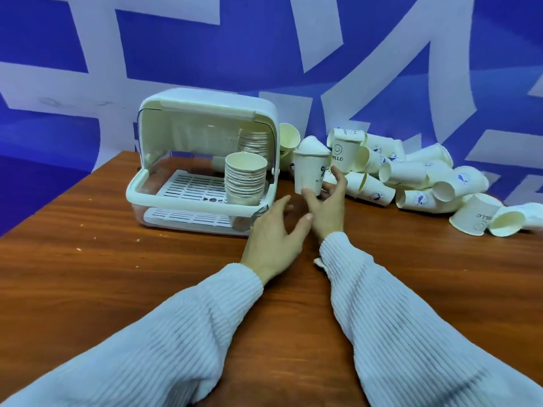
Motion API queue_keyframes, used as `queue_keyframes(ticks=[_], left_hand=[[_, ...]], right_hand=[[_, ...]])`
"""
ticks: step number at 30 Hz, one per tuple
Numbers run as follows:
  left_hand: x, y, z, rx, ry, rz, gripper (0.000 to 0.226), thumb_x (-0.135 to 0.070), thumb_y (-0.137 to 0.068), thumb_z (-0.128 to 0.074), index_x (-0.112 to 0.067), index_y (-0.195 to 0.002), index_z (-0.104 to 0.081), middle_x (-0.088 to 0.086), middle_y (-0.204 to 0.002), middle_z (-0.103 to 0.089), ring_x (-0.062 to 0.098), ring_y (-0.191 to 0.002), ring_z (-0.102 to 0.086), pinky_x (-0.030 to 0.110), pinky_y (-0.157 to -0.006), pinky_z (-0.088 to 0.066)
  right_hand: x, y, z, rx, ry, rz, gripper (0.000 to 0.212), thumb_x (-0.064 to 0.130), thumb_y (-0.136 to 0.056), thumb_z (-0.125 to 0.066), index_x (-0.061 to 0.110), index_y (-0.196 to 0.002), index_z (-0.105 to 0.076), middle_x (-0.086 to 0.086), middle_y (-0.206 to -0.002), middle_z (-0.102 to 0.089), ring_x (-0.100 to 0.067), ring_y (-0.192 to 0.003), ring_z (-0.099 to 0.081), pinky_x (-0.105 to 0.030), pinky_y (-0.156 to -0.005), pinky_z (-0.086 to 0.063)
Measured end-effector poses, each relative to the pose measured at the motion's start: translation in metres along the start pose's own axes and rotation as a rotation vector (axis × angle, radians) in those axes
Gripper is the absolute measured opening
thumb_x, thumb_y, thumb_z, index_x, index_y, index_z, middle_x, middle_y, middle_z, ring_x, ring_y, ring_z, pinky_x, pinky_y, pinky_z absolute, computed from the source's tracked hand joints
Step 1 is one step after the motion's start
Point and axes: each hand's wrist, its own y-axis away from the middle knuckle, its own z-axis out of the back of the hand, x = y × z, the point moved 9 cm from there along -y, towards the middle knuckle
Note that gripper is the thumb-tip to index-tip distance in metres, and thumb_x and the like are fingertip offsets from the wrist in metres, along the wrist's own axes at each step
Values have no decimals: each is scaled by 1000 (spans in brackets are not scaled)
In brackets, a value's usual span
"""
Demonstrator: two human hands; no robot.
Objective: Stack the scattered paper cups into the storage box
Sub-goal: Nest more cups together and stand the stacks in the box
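Note:
A white storage box (188, 201) with its lid flipped up stands on the wooden table. Inside, a stack of paper cups (245, 179) rests on the slotted tray at the right, with another stack (254, 142) behind it. My right hand (324, 205) grips the base of an upright paper cup (310, 168) just right of the box. My left hand (274, 236) hovers beside it with fingers spread, holding nothing. A heap of loose paper cups (408, 174) lies on its side to the right.
The brown wooden table (117, 274) runs toward me, with small white crumbs on its left part. A blue and white patterned wall (264, 54) stands close behind the box and cups. More tipped cups (482, 215) lie at the far right edge.

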Motion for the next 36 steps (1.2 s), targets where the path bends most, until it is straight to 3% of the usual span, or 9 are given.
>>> queue_keyframes(ticks=[3, 8, 12, 15, 22, 26, 28, 32, 36], left_hand=[[3, 0, -6, 81, 303, 68, 99, -63, -85, -68, -25, -163, -20, 2, -152, -52, 10, -131, -57, 29, -111, -44], [8, 0, 2, -60, 403, 70, 87, -71, -71, -73, -28, -140, -42, -8, -128, -63, 8, -117, -61, 40, -105, -51], [2, 2, 5, -49, 319, 33, 88, -67, -69, -72, -24, -140, -43, -4, -125, -63, 15, -113, -61, 41, -102, -51], [2, 5, -3, 4, 252, 0, 90, -62, -73, -72, -25, -147, -37, -2, -132, -60, 19, -118, -58, 37, -102, -47], [4, 2, -15, 58, 187, -37, 80, -49, -86, -77, -31, -151, -33, -10, -134, -55, 9, -117, -54, 29, -94, -42], [4, 2, -19, 82, 188, -44, 79, -55, -83, -77, -40, -146, -32, -19, -131, -54, 4, -116, -55, 31, -97, -47], [5, 1, -19, 89, 177, -50, 80, -55, -84, -77, -40, -148, -30, -21, -132, -52, 2, -119, -52, 26, -96, -43], [0, 0, -16, 76, 189, -84, 82, -50, -86, -77, -37, -151, -29, -19, -136, -50, -1, -120, -51, 19, -95, -39], [-13, -1, -2, 12, 231, -137, 81, -45, -84, -80, -34, -150, -34, -20, -131, -54, -13, -118, -49, 13, -95, -40]], right_hand=[[6, 32, 3, 124, -55, 15, 61, 38, -82, -67, 28, -137, -45, -1, -121, -63, -12, -108, -63, -25, -95, -50], [18, 70, -2, 412, -38, 29, 35, 28, -94, -52, 16, -126, -60, 5, -114, -70, -1, -104, -65, -19, -90, -49], [11, 45, 27, 92, 159, 73, 27, 41, -95, -56, 22, -105, -72, 9, -103, -73, -11, -98, -66, -36, -92, -52], [-2, 18, 49, -111, 346, 57, 24, 34, -91, -60, 27, -113, -69, 7, -115, -70, -18, -108, -64, -44, -97, -51], [3, -39, 53, -232, 684, 246, 53, 24, -92, -57, 21, -145, -55, -2, -148, -55, -27, -137, -46, -41, -115, -35], [16, -103, 39, -135, 1051, 345, 67, 24, -96, -53, 23, -160, -33, -4, -167, -32, -29, -156, -20, -45, -127, -14], [20, -128, 38, -95, 1174, 349, 67, 22, -97, -54, 22, -160, -31, -8, -164, -37, -32, -156, -22, -47, -127, -12], [37, -135, 49, -142, 1222, 426, 37, 21, -98, -55, 18, -134, -63, -12, -128, -65, -35, -124, -52, -44, -112, -32], [57, -110, 65, -206, 974, 451, 27, 29, -96, -53, 16, -111, -72, -8, -110, -72, -35, -109, -57, -44, -96, -40]])
